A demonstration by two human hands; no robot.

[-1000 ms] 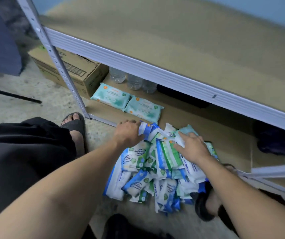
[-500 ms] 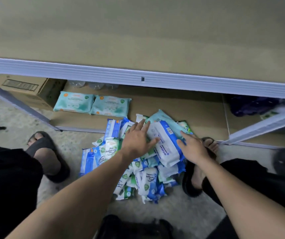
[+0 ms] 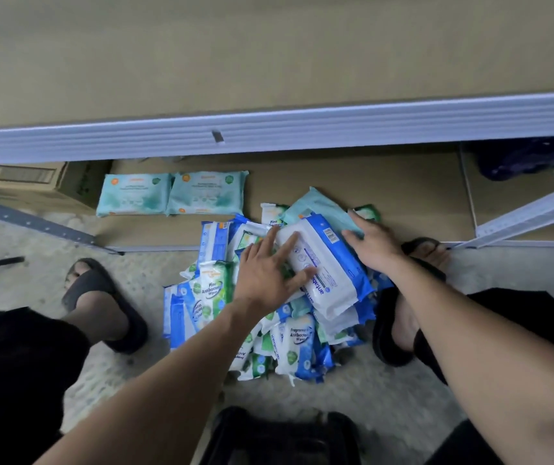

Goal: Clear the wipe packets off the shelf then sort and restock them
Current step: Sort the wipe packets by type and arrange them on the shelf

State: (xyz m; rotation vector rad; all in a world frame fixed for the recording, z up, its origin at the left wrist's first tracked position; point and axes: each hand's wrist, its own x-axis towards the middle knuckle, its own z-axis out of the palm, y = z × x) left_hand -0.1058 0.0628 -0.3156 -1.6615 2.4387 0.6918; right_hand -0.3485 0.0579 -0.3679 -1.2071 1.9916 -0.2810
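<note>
Pressing down on a large white-and-blue packet (image 3: 331, 266), the left hand (image 3: 262, 276) lies flat on top of the pile (image 3: 208, 297) of wipe packets, its fingers (image 3: 290, 241) straight and spread, closed round nothing. The right hand (image 3: 373, 246) rests at the far right edge of that same packet, its fingers stretched out rather than curled; one fingertip reaches onto a teal packet (image 3: 316, 206) at the back of the pile, and the thumb touches the big packet's blue border. Whether any finger hooks under the packet cannot be told.

The pile is a loose heap of white, blue and green packets, some of them printed as antibacterial wipes. Its front part lies on the speckled floor (image 3: 386, 397) and its back part on the front edge of the lower shelf (image 3: 403, 196). Behind and to the left of the pile, two teal packets (image 3: 134, 199) (image 3: 207, 196) lie flat side by side on the lower shelf, touching each other and apart from the heap. Further left of the pile stands a cardboard box (image 3: 34, 186). Above and behind the pile runs the upper shelf (image 3: 269, 62) with its pale metal rail. A foot in a dark sandal (image 3: 101, 303) stands left of the pile, another sandal (image 3: 399, 317) just beside it on the right.
</note>
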